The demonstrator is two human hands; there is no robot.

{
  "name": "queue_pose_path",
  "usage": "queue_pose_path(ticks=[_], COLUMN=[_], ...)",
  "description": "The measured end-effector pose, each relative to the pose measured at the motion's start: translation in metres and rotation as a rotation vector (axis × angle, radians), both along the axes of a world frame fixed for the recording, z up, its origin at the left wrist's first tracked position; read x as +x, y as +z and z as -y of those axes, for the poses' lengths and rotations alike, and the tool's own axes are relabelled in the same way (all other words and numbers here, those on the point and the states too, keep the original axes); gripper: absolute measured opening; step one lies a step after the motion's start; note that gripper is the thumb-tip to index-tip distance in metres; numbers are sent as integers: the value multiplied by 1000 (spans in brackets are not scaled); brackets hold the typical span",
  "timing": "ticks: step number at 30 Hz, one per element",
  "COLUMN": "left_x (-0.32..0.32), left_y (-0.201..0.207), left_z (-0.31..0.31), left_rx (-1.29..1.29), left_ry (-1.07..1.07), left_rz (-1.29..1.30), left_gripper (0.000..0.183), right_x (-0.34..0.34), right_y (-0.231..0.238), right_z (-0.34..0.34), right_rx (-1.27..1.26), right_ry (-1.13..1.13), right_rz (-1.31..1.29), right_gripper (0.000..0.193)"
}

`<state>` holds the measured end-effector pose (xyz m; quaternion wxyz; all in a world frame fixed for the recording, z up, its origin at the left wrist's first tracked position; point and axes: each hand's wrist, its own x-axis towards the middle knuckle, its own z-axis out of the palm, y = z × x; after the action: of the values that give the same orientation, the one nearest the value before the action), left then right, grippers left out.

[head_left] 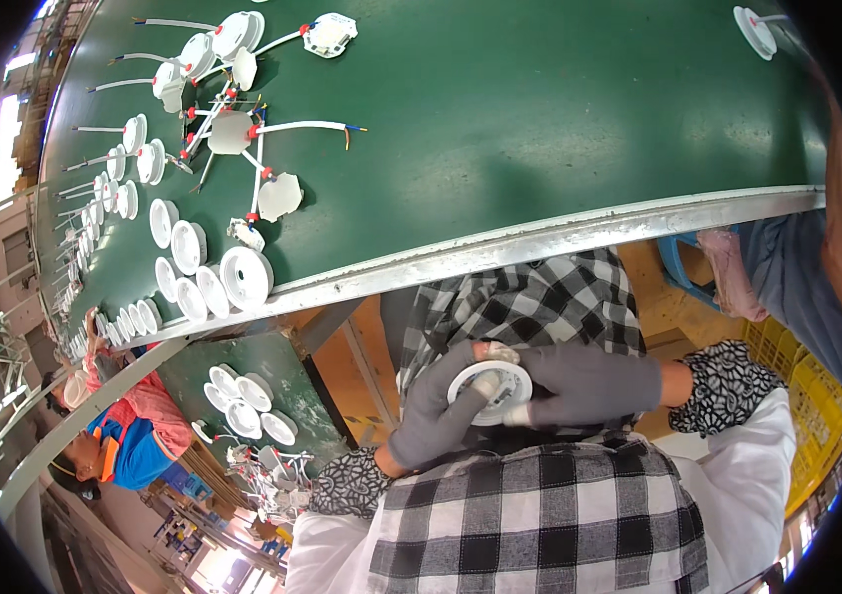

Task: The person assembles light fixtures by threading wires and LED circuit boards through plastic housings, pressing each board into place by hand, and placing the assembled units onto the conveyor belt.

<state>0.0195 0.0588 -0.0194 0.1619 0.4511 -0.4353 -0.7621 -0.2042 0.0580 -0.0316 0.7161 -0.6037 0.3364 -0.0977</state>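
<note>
White round housing (488,391), held off the bench (540,129) below its near edge, is clamped between gloved left hand (438,416) and right hand (579,386), fingers closed around its rim to steady it.

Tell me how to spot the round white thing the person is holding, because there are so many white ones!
Find the long green table with its metal edge, then look below it at the checked cloth on the person's lap. There the left hand and right hand, both in grey gloves, grip one white ring. It is the only white ring in hands; the others lie on the table.
</note>
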Motion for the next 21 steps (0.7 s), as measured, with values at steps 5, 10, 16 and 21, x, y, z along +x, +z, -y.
queue_pose_path(ticks=[5, 10, 16, 21], left_x=[4, 6, 4, 2], left_y=[-11, -18, -29, -32], left_z=[15, 10, -4, 1], left_rx=[98, -154, -192, -63], left_ry=[-38, -285, -348, -214], left_rz=[-22, -161, 11, -20], left_gripper=[46, 77, 89, 96], right_x=[4, 9, 22, 17], right_y=[-3, 4, -7, -5], right_z=[4, 1, -16, -3], right_rx=[372, 449, 164, 292], right_ry=[-195, -211, -329, -287], right_rz=[-20, -91, -125, -97], right_gripper=[42, 39, 39, 43])
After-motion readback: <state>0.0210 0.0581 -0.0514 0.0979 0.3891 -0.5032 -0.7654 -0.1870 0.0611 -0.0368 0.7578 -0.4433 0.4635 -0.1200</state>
